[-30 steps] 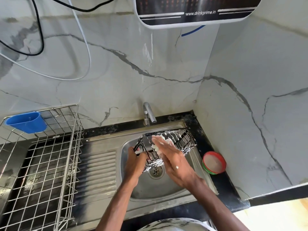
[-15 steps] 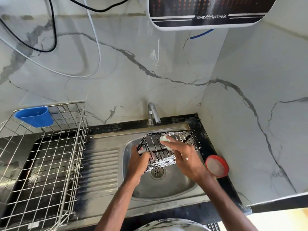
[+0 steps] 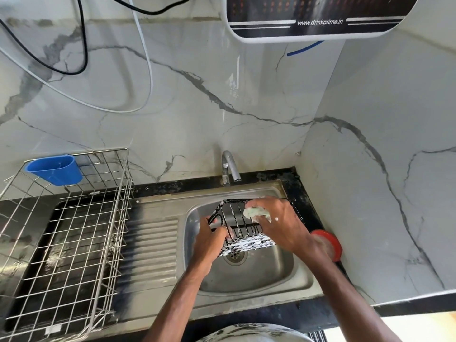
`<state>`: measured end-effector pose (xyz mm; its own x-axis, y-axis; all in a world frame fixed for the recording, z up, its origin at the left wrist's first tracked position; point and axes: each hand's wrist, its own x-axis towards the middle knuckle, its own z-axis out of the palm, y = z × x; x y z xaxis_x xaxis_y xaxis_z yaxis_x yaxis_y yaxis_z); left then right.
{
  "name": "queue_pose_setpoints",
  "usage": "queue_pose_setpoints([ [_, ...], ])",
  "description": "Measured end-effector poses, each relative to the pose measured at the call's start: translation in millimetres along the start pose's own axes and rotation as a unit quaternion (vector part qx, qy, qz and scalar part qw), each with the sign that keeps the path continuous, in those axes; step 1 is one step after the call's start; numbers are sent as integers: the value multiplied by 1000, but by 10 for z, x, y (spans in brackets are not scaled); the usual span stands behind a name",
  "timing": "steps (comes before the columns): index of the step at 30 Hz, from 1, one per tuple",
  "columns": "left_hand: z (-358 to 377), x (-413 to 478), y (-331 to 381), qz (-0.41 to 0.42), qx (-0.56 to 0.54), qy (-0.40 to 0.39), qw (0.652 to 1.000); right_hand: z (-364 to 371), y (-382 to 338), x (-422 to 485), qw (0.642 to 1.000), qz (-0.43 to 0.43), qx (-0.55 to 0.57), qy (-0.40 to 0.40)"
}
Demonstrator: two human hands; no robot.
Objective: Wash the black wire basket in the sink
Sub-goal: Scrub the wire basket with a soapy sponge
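Left hand (image 3: 209, 239) is gripping the black wire basket (image 3: 249, 244) over the sink (image 3: 259, 277).
Right hand (image 3: 283, 223) is pinching a soapy sponge (image 3: 255, 212) against its tilted, foam-streaked wires.

The right hand (image 3: 281, 225) covers part of the black wire basket (image 3: 249, 242), and its wrist half the red lid (image 3: 332, 240).

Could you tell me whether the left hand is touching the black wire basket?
Touching. The head view shows the left hand with fingers curled round the wires at the left end of the black wire basket.
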<state>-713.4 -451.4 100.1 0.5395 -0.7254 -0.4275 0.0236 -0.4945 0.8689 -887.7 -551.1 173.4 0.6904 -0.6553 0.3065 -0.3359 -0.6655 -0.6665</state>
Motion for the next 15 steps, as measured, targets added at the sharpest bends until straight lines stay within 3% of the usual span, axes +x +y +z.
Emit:
queue_pose_setpoints([
  [3, -2, -9, 19, 5, -3, 9, 1000, -101, -88, 80, 999, 2, 39, 14],
  [7, 33, -58, 66, -22, 4, 3, 1000, 29, -185, 170, 999, -5, -12, 48],
  [10, 33, -66, 74, -31, 8, -4, 999, 170, -188, 112, 999, -23, -41, -21],
  [15, -11, -5, 35, -34, 6, -9, 999, 137, -160, -67, 991, -16, 8, -130],
])
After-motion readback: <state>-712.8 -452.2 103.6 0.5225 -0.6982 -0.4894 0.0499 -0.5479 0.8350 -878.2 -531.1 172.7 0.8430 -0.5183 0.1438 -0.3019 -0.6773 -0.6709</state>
